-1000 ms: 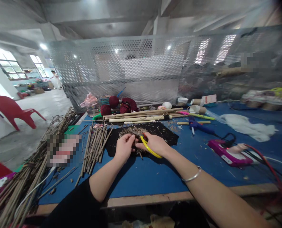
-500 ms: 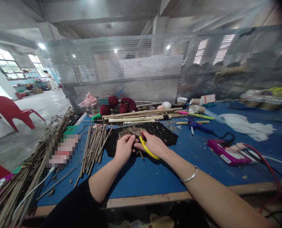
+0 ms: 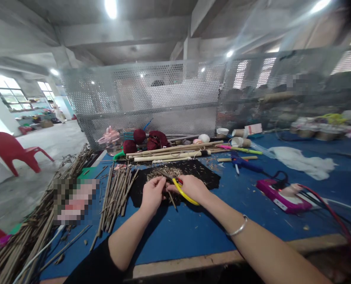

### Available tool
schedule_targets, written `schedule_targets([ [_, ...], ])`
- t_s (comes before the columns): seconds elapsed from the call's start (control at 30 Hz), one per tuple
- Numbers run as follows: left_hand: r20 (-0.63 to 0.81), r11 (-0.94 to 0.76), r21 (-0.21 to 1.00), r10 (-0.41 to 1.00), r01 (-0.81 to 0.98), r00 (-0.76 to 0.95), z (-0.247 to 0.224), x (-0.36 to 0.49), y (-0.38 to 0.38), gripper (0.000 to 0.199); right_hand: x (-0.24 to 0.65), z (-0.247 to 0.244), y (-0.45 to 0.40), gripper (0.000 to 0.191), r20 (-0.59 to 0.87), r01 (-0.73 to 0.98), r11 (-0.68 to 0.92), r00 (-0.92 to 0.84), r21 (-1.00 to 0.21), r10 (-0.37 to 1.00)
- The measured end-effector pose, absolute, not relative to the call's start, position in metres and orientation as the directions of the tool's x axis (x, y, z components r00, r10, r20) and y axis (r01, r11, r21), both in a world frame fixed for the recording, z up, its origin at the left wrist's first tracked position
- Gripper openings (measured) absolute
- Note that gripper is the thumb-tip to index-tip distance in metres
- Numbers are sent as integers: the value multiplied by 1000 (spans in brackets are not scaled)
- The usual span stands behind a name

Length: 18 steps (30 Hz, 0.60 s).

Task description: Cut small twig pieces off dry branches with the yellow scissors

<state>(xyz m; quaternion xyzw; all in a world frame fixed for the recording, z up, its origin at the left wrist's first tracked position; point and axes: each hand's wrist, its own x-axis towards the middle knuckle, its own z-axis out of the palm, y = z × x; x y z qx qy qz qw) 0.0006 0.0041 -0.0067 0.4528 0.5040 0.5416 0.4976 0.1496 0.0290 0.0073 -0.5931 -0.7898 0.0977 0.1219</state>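
Observation:
My right hand [image 3: 194, 188] is closed around yellow-handled scissors [image 3: 187, 197], whose dark blades point up and left over a heap of short cut twig pieces [image 3: 173, 172]. Close beside it, my left hand [image 3: 153, 193] is closed, with thumb and fingertips pinched near the blades. A thin brown twig [image 3: 173, 200] sticks out below the fingers toward me; its upper part is hidden by the hands. Beneath both hands lies a black cloth [image 3: 205, 173] strewn with clippings. Left of it rests a loose bundle of cut sticks [image 3: 113, 197].
Long dry branches [image 3: 30, 221] run along the left edge. Behind the cloth lie pale rods [image 3: 175, 156] and dark red yarn balls [image 3: 130, 146]. A blue glue gun [image 3: 244, 162], a purple power strip [image 3: 282, 197] with cords and white plastic [image 3: 302, 157] are on the right.
The view has tilted up slightly, so the table sits lower in the picture. Both hands stay together at the scissors, and more of the twig shows below them.

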Motion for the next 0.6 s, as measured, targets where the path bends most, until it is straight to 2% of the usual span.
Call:
schedule_targets([
  [0.27, 21, -35, 991, 993, -127, -112, -4, 0, 3, 31, 149, 13, 21, 71, 114, 908, 304, -283, -289, 952],
  [0.6, 8, -12, 999, 996, -50, -85, -7, 0, 3, 35, 151, 7, 28, 59, 122, 907, 303, -279, -291, 953],
])
